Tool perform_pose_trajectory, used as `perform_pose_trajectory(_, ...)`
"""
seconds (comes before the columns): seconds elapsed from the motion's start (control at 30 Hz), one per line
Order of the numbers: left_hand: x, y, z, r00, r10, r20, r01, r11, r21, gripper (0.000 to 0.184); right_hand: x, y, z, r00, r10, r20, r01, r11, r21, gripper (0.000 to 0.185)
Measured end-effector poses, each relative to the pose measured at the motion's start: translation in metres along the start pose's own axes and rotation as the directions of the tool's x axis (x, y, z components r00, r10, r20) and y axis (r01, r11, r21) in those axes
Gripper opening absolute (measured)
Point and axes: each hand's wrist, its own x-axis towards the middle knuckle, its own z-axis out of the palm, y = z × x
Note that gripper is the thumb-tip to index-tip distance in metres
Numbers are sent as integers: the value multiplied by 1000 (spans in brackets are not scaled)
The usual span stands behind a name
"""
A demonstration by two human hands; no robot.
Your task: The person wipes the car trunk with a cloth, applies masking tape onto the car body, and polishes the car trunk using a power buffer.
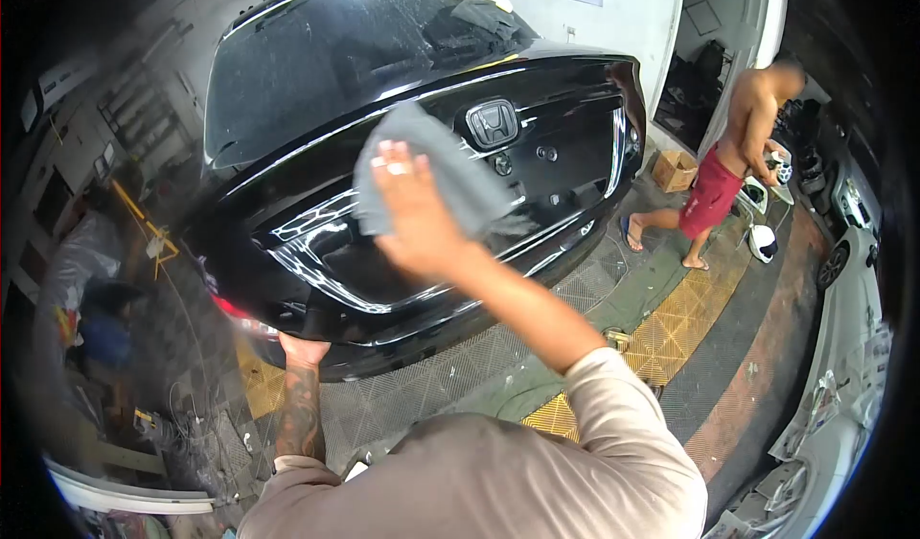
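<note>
A black car's trunk lid (565, 108) with a Honda badge (493, 123) fills the middle of the head view. Spread over a grey cloth (436, 146), my right hand (417, 208) presses it to the panel left of the badge. Part of the panel is hidden behind cloth and arm. A pale hazy smear shows on the paint just below the cloth's right end. My left hand (305, 349) touches the car's lower left corner, beside the red tail light (240, 317); its fingers are hidden at the bodywork edge.
Another person (743, 146) in red shorts stands at the right, handling something by a white helmet (763, 243). A cardboard box (675, 170) sits near the doorway. Yellow and grey floor tiles (671, 333) lie behind the car. A white car (843, 347) lines the right side.
</note>
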Motion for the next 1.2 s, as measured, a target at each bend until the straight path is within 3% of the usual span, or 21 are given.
perform_pose_trajectory(0.07,0,1,4,996,24,88,-44,970,240,65,9,-33,22,991,-114,73,88,952,293,93)
perform_pose_trajectory(0.13,-4,2,28,995,-83,-47,69,968,-243,65,17,-24,32,959,-266,100,179,838,516,95)
perform_pose_trajectory(0.2,-4,3,29,997,-71,33,76,985,-154,65,6,15,4,990,-106,94,73,951,299,91)
perform_pose_trajectory(0.27,-4,2,29,991,-70,112,78,994,-74,65,-3,62,-32,992,114,-59,-119,988,-93,84)
perform_pose_trajectory(0.33,-4,1,30,964,-39,262,45,999,-16,64,-10,90,-57,978,194,-72,-205,961,-188,76)
perform_pose_trajectory(0.37,-4,0,31,950,-26,310,28,1000,0,64,-7,102,-56,953,254,-163,-280,946,-161,73)
perform_pose_trajectory(0.4,-8,0,30,961,-30,274,37,999,-22,63,-4,113,-52,913,322,-250,-360,924,-125,71)
perform_pose_trajectory(0.47,-8,-2,27,976,-33,215,49,996,-71,62,13,128,-58,788,552,-272,-587,807,-62,68)
perform_pose_trajectory(0.53,-5,0,23,984,-31,178,51,992,-111,60,25,113,-43,733,556,-392,-623,780,-57,71)
perform_pose_trajectory(0.6,-1,5,19,994,-41,104,57,987,-151,60,16,75,-26,883,320,-343,-402,893,-202,77)
perform_pose_trajectory(0.67,2,5,14,997,-67,-26,60,975,-212,61,1,39,5,954,179,-240,-180,983,20,79)
perform_pose_trajectory(0.73,-2,-1,10,980,-112,-166,63,960,-273,62,-10,17,-16,996,90,-6,-86,966,244,73)
perform_pose_trajectory(0.77,-1,-2,10,980,-113,-163,65,959,-275,62,-15,21,-26,988,146,-45,-114,901,419,66)
perform_pose_trajectory(0.8,-1,-2,9,980,-109,-166,55,952,-301,64,-28,25,-35,948,314,-55,-245,828,505,53)
perform_pose_trajectory(0.83,-1,-1,9,980,-107,-165,51,949,-312,64,-62,60,-33,921,366,-136,-280,862,422,37)
perform_pose_trajectory(0.87,0,-1,9,981,-105,-164,47,945,-324,65,-63,53,-72,710,699,-82,-618,675,402,26)
perform_pose_trajectory(0.93,2,-3,12,986,-77,-149,31,957,-288,68,-70,78,-124,540,816,-205,-622,551,556,22)
perform_pose_trajectory(1.0,1,-3,6,974,-107,-199,43,952,-303,69,-47,87,-151,595,593,-543,-505,801,322,27)
perform_pose_trajectory(1.07,3,-3,-3,960,-133,-245,51,949,-312,70,-27,92,-161,835,277,-475,-350,934,-72,41)
perform_pose_trajectory(1.1,4,-4,-10,966,-122,-226,49,951,-304,70,-17,102,-150,885,233,-404,-310,940,-139,52)
perform_pose_trajectory(1.2,0,-2,1,970,-126,-210,53,945,-324,70,24,115,-109,984,77,-159,-118,955,-274,48)
